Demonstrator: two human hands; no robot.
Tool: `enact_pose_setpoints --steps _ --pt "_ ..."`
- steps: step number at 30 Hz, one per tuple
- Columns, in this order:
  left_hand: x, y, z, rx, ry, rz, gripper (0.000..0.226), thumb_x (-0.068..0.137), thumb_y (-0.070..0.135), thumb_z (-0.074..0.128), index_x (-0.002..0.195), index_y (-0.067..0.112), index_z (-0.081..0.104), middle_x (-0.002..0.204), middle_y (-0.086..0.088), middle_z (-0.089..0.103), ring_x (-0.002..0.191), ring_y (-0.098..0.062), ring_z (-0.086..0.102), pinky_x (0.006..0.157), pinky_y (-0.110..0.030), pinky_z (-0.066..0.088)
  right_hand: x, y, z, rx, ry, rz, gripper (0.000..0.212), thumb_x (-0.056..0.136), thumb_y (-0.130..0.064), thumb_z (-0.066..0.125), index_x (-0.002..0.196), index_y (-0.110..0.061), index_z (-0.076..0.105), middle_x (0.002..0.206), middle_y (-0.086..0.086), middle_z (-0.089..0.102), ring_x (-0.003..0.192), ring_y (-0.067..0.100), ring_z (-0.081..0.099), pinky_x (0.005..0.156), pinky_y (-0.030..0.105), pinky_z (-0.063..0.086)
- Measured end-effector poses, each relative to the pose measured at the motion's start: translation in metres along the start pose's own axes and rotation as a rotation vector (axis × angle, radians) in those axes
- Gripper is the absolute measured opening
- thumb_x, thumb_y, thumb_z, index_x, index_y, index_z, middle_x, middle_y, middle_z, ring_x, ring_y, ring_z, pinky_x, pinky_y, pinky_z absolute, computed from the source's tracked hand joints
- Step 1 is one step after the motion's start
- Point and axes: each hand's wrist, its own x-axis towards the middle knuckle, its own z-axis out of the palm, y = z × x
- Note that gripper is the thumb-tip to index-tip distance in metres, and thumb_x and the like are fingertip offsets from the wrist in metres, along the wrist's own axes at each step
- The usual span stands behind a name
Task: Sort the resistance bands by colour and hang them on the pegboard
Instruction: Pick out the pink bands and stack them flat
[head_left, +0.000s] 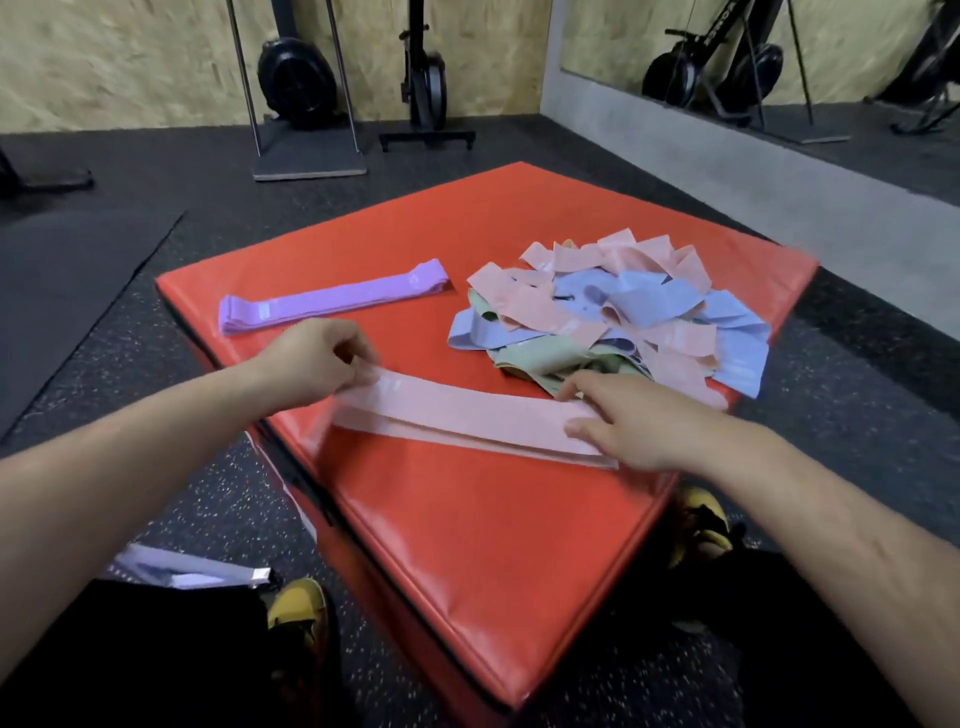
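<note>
Pink bands (467, 415) lie stacked flat on a red mat (467, 545) — their left end pinched by the blurred left hand (311, 358), their right end hidden under the flat, relaxed right hand (639, 421). Purple bands (332, 301) lie beyond; a tangled pile (613, 322) buries its lower layers.

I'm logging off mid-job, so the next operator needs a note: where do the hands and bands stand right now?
The left hand pinches the left end of the pink stack; the right hand rests flat on its right end.
The purple stack lies at the far left of the red pad; the mixed pile of pink, blue and green bands sits far right.
Done: purple stack laid, pink begun.
Left: sort the pile, hang everything; no pegboard in view.
</note>
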Motion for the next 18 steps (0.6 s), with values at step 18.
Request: enact_pose_setpoints --steps 18 --pt "-0.022 0.024 0.050 0.364 -0.292 0.417 0.055 0.076 0.068 0.046 0.122 0.043 0.060 0.119 0.013 0.053 0.113 -0.011 0.051 0.098 -0.043 0.044 -0.015 -0.011 0.014 -0.388 0.085 -0.191 0.044 0.098 -0.055 0.044 0.136 -0.034 0.051 0.129 -0.008 0.055 0.123 0.019 0.048 0.099 0.035 0.036"
